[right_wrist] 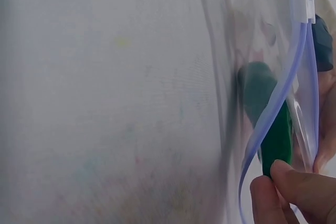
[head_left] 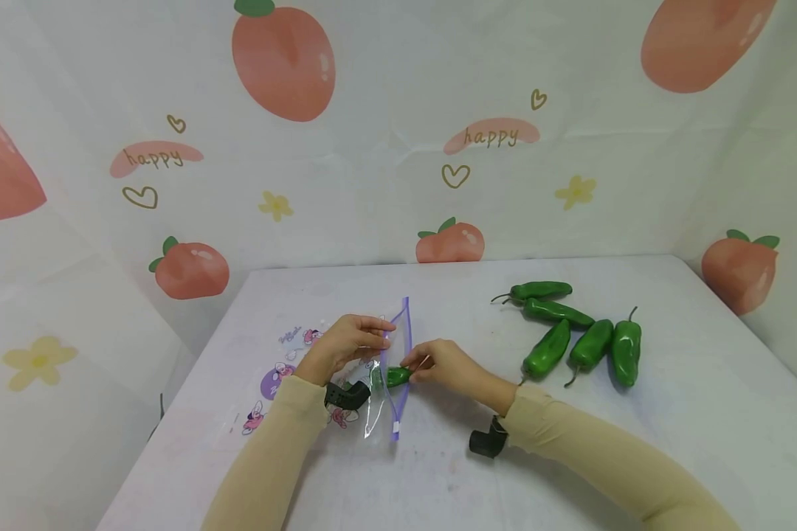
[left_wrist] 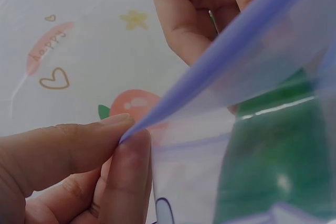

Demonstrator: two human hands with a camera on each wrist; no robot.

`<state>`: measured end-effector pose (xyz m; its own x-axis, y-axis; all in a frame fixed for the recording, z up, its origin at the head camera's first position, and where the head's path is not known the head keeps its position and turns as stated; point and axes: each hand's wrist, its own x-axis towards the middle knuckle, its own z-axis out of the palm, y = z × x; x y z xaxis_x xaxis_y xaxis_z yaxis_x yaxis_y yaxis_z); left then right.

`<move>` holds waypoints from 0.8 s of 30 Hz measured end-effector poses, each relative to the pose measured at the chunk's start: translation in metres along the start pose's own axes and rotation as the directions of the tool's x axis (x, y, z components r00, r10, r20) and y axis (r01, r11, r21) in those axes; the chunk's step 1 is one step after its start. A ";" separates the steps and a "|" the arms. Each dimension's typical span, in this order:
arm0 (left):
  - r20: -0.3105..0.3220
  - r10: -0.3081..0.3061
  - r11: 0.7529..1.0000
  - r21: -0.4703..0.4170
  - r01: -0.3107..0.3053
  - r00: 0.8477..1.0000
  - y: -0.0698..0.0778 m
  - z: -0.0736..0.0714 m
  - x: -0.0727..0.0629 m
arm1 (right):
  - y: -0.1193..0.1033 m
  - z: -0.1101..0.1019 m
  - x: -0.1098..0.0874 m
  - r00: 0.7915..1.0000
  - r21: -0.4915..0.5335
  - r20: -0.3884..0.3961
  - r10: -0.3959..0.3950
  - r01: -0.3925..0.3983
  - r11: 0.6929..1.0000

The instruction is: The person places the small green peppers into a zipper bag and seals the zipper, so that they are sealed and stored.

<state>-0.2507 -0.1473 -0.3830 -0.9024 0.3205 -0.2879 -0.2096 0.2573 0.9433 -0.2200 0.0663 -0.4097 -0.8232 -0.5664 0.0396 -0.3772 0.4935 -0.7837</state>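
A pale worktop is marked with faint coloured specks. Five green peppers are grouped on its right side; on its left, a clear printed bag with a purple-edged mouth is laid.

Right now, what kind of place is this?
Perhaps an indoor filming corner: a fruit-printed backdrop behind a white table, green peppers on it, and black wrist cameras.

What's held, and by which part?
Left hand: clear plastic bag, by its purple rim. Right hand: long green pepper, by its end at the opening.
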 end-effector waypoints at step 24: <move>-0.014 -0.016 1.000 -0.010 0.016 1.000 0.001 0.002 0.000 | 0.000 0.015 0.004 0.994 0.012 0.102 0.028 -0.029 1.000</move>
<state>-0.2501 -0.1458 -0.3826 -0.9039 0.3039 -0.3011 -0.2280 0.2533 0.9401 -0.2174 0.0544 -0.4189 -0.7855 -0.6172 -0.0458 -0.3480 0.5017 -0.7920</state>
